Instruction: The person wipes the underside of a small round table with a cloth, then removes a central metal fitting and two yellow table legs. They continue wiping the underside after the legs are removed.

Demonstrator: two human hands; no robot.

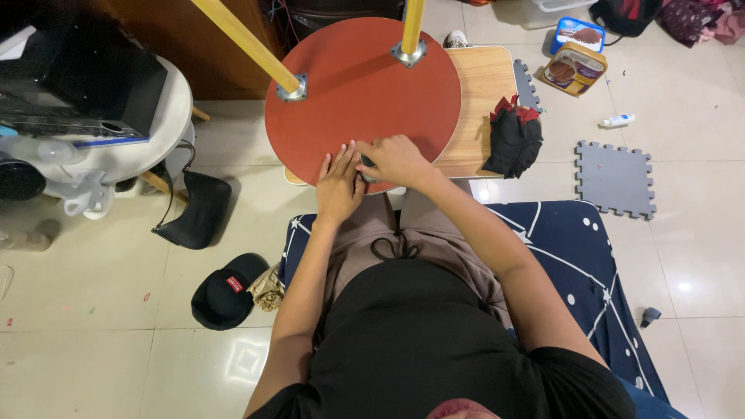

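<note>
Stool (365,85) inverted on surface (485,77), two legs on. Left hand (339,186) flat, fingers apart; right hand (397,161) clamped on dark fitting (366,164). Next: steady alignment.

Round stool seat (365,85), brick red, with yellow legs (244,43) on grey metal brackets (292,88); pale wood tabletop (481,85) beneath it at 3 o'clock. Cushion (578,256), navy with white lines and dots; foam mat tile (615,178) at 2 o'clock, plain grey. Cap (225,292) at 8 o'clock, black with red patch; handbag (198,209), black; floor tiles (93,310), glossy cream
</note>
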